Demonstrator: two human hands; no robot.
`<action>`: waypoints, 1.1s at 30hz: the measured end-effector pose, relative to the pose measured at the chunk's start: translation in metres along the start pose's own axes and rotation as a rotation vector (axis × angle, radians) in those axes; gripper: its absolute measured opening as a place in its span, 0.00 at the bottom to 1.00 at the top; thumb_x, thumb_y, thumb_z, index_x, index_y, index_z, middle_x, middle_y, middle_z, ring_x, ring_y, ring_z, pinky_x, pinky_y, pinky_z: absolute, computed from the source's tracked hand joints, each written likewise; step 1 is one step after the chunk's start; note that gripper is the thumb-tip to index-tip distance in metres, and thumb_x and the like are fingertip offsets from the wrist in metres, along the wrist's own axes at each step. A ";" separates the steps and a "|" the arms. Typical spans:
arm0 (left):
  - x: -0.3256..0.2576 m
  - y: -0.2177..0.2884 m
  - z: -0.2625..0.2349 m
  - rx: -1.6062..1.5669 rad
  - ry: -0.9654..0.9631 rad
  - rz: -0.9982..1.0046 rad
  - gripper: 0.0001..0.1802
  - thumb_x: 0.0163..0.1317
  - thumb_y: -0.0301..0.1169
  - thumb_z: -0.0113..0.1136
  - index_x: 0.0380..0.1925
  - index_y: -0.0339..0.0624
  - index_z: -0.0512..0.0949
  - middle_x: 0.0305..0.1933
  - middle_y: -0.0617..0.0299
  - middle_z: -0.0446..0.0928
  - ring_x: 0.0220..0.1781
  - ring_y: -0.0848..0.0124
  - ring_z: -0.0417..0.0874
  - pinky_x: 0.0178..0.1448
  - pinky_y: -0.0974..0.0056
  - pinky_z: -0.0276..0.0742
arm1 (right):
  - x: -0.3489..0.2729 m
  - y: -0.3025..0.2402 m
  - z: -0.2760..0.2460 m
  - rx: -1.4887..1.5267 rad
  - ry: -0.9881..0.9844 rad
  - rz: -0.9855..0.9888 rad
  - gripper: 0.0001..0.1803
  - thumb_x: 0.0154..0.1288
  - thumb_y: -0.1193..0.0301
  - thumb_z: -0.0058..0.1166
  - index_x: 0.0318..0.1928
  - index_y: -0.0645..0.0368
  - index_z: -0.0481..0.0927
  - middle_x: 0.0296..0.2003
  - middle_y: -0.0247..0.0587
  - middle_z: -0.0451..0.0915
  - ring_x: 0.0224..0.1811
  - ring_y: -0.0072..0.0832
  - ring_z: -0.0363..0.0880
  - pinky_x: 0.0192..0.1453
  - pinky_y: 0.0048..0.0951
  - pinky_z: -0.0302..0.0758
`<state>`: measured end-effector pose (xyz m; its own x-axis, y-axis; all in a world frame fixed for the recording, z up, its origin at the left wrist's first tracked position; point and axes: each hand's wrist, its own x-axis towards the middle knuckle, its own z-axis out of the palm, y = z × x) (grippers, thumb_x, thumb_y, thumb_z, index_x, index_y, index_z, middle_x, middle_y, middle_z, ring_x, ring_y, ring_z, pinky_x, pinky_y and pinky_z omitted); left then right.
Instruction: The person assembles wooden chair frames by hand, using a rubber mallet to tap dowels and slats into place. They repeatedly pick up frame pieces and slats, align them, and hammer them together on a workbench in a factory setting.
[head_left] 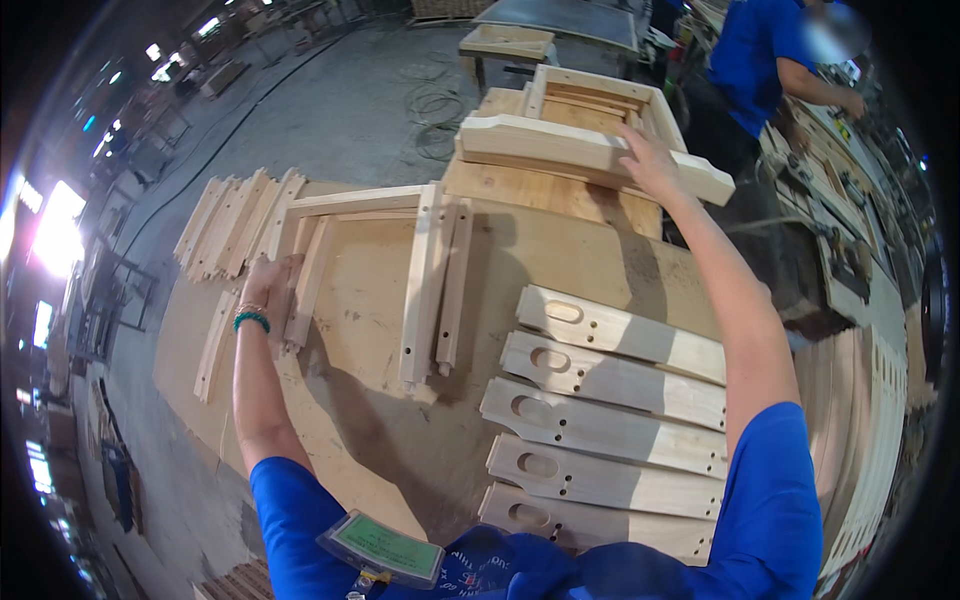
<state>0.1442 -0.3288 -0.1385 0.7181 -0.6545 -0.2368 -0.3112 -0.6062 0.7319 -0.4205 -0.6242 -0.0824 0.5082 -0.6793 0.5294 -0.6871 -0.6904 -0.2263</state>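
Note:
A three-sided wooden frame (425, 270) lies on the worktable, its open side toward me. My left hand (270, 285) is closed around this frame's left rail, with some fingertips hidden. Two loose rails lie near it, one wooden rail (455, 285) beside its right leg. At the far side, a second wooden frame (590, 150) with a broad, shaped front board rests on a raised wooden surface. My right hand (652, 165) reaches across that board, thumb and fingers apart over its upper edge, appearing to grip it.
Several slatted wooden strips (240, 220) lie at the table's far left. Several pale boards with oval slots (610, 385) are laid in a row at the near right. Curved slats (850, 420) stack at the right. A co-worker in blue (755, 60) stands at the far right.

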 end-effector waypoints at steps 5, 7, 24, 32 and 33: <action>-0.038 -0.020 -0.047 -0.243 -0.088 0.026 0.24 0.59 0.37 0.63 0.51 0.33 0.76 0.40 0.58 0.81 0.33 0.73 0.80 0.34 0.68 0.78 | -0.141 -0.102 -0.052 0.549 -0.695 0.080 0.12 0.65 0.64 0.49 0.41 0.58 0.77 0.34 0.46 0.81 0.37 0.39 0.80 0.44 0.38 0.75; -0.050 0.004 -0.045 -0.311 -0.182 -0.004 0.24 0.59 0.39 0.65 0.51 0.35 0.74 0.38 0.61 0.80 0.31 0.75 0.79 0.32 0.71 0.75 | -0.245 -0.124 -0.111 0.593 -1.229 0.092 0.15 0.65 0.59 0.51 0.45 0.55 0.77 0.39 0.45 0.80 0.45 0.41 0.78 0.50 0.39 0.73; -0.279 0.224 0.222 -1.009 -0.508 0.639 0.11 0.58 0.33 0.66 0.35 0.45 0.73 0.27 0.70 0.69 0.26 0.80 0.68 0.31 0.73 0.66 | -0.524 -0.275 -0.167 0.385 -0.544 0.620 0.21 0.57 0.62 0.60 0.49 0.53 0.73 0.33 0.47 0.81 0.37 0.45 0.81 0.39 0.41 0.78; -0.290 0.247 0.305 -0.810 -0.453 0.892 0.10 0.60 0.33 0.63 0.31 0.45 0.70 0.29 0.71 0.68 0.30 0.80 0.67 0.35 0.72 0.65 | -0.517 -0.269 -0.253 0.567 -0.085 1.095 0.13 0.66 0.70 0.52 0.47 0.62 0.69 0.30 0.37 0.71 0.30 0.22 0.66 0.35 0.26 0.68; -0.289 0.247 0.308 -0.794 -0.443 0.884 0.10 0.60 0.33 0.63 0.31 0.44 0.70 0.29 0.71 0.68 0.31 0.80 0.66 0.36 0.71 0.65 | -0.513 -0.265 -0.264 0.669 -0.050 1.208 0.12 0.67 0.69 0.51 0.47 0.62 0.69 0.28 0.34 0.70 0.27 0.20 0.65 0.32 0.24 0.67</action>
<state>-0.3312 -0.4286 -0.0858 0.1400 -0.8840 0.4460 -0.0087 0.4493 0.8933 -0.6368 -0.0271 -0.0783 -0.1910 -0.9343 -0.3009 -0.3404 0.3506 -0.8725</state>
